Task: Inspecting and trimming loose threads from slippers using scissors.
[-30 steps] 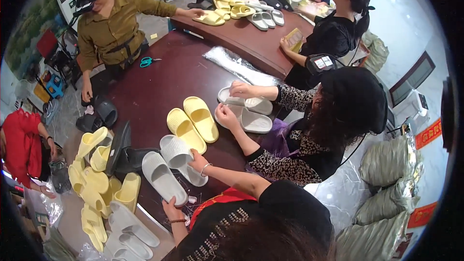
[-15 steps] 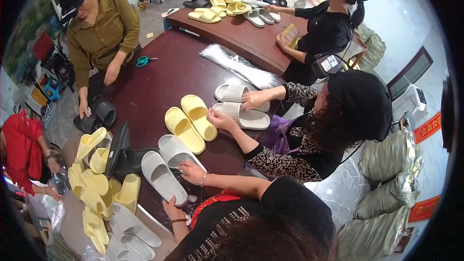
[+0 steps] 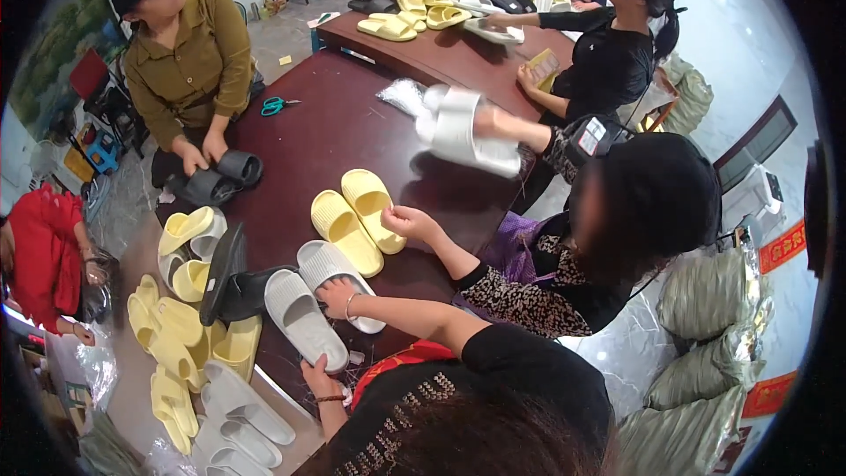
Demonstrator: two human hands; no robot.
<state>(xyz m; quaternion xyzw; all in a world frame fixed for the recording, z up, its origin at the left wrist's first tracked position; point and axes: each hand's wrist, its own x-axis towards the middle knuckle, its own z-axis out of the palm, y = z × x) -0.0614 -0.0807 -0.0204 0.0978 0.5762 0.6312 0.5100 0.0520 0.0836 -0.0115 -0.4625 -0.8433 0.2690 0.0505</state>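
In front of me a pair of light grey ribbed slide sandals lies side by side on the dark red table. My left hand (image 3: 326, 376), with a beaded bracelet, is closed on the heel end of the left grey slide (image 3: 302, 316). My right hand (image 3: 339, 298), with a silver bracelet, lies with fingers spread across the footbed of the right grey slide (image 3: 319, 263). Just beyond sits a yellow pair of slides (image 3: 345, 234); another person's hand (image 3: 414, 225) is beside it. Left of my slides, a black slide (image 3: 227, 273) stands on edge against other black footwear.
At left are piled yellow slides (image 3: 176, 326) and grey slides (image 3: 242, 405). A person across handles dark slides (image 3: 216, 178). The neighbour at right holds grey slides (image 3: 471, 132) aloft, blurred. Scissors (image 3: 278, 106) and clear plastic bags (image 3: 403, 95) lie on the table (image 3: 335, 115).
My right hand's fingers have spread onto the right slide's footbed. The neighbour has lifted grey slides off the table. The person across has brought the dark slides together with both hands.
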